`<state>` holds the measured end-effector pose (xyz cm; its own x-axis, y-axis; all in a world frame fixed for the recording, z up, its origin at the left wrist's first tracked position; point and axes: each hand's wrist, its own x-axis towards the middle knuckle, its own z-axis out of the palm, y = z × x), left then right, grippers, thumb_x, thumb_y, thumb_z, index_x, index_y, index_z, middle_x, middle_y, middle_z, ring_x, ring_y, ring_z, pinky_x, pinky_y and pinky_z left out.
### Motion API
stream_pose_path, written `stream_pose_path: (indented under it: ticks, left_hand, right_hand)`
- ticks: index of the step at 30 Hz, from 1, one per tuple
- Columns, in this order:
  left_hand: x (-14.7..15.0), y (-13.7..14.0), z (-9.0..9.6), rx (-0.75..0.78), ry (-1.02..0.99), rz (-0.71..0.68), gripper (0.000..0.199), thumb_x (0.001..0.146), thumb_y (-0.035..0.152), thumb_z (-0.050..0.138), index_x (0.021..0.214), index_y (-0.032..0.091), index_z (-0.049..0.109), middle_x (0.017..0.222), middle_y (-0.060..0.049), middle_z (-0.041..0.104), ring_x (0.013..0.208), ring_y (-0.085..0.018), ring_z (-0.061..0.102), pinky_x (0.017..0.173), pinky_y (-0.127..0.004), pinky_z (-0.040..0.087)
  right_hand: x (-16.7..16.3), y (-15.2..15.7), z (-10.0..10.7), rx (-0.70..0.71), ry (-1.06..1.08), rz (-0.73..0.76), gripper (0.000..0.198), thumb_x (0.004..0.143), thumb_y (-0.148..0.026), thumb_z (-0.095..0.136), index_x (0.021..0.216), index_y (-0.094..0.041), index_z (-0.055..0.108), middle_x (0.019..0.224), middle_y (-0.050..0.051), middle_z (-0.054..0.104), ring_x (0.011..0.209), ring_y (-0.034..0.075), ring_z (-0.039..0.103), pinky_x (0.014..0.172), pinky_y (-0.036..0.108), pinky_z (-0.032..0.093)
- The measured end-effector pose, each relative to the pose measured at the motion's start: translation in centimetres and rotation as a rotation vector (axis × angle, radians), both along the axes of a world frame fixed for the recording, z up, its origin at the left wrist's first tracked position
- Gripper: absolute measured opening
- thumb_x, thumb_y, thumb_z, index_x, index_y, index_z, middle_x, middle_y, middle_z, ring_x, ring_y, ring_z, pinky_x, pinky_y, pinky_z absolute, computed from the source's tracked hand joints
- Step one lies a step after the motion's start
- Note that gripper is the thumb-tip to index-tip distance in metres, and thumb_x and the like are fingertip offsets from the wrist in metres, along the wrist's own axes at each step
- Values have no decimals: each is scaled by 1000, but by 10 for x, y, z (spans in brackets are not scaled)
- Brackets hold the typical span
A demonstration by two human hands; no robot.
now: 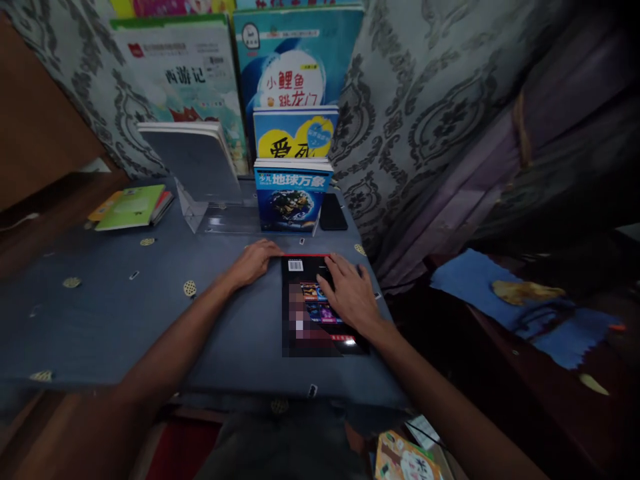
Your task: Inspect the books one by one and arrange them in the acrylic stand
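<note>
A black book (314, 312) lay flat on the desk (240, 360) under the right hand (353, 297).
The step in hand looked to be steadying it: the right hand's fingers were spread, unclosed, on the cover, while the left hand (256, 260) reached its far left corner, though whether those fingers pinched it I could not tell. Lifting it would call for fingers under an edge. A barcode (295, 265) sat near that corner. Beyond, at a clear stand (225, 221), a blue book (293, 203) read "少儿 地球万象"; farther back, a teal book (250, 70) read "小鲤鱼跳龙门" and a pale book (185, 90), to its left, "西游记".
</note>
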<state>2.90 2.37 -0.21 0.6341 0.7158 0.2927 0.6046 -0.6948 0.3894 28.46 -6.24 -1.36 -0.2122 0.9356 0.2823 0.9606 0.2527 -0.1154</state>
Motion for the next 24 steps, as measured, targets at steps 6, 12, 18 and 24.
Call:
stream_pose_path:
  ticks: [6,12,18,24]
  left_hand:
    - [2,0,-2,-23,15,34,53,81,-3,41,111,24,76,116,-5,74,111,-19,65,103,-40,52]
    - [3,1,-5,-22,11,42,52,81,-2,40,108,22,77,113,-6,75,110,-19,65,101,-38,52]
    - [3,1,-8,-16,8,43,51,80,-1,41,111,20,76,113,-7,74,110,-20,65,101,-37,52]
    - [4,0,-9,-15,0,52,51,80,-2,41,111,19,76,112,-8,75,108,-20,66,101,-36,52]
  right_hand:
    - [-13,3,11,8,-102,365,44,105,-31,36,140,-22,61,148,15,56,134,30,51,110,52,40]
    - [-39,20,23,-55,-163,387,43,105,-34,42,143,-26,60,124,16,62,110,32,56,91,45,48]
    - [-48,29,17,29,-177,303,42,104,-35,42,141,-27,62,113,15,61,102,31,53,83,42,44]
    - [-47,27,14,65,-177,284,43,104,-38,42,137,-23,64,112,15,62,101,31,54,82,42,44]
